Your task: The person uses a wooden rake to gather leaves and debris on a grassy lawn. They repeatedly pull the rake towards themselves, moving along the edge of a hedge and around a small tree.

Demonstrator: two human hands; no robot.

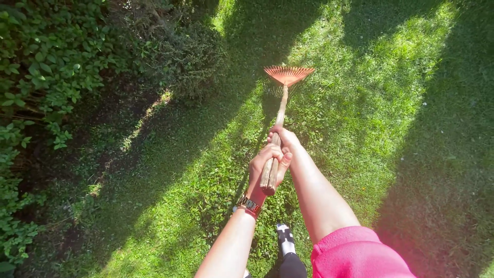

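A fan rake with an orange-red head (288, 74) and a long wooden handle (280, 114) reaches out over the sunlit lawn, its tines spread on the grass. My left hand (263, 167) is wrapped round the near end of the handle; a watch with a red strap (249, 205) sits on that wrist. My right hand (284, 138) grips the handle just beyond the left one. A pink sleeve (355, 255) covers my right upper arm.
Dense leafy hedge (46, 67) runs down the left side, with dark shaded ground beneath it. Broad shadows cross the grass (370, 103) at the right and top. My shoe, black with white stripes (286, 242), stands on the lawn below my hands.
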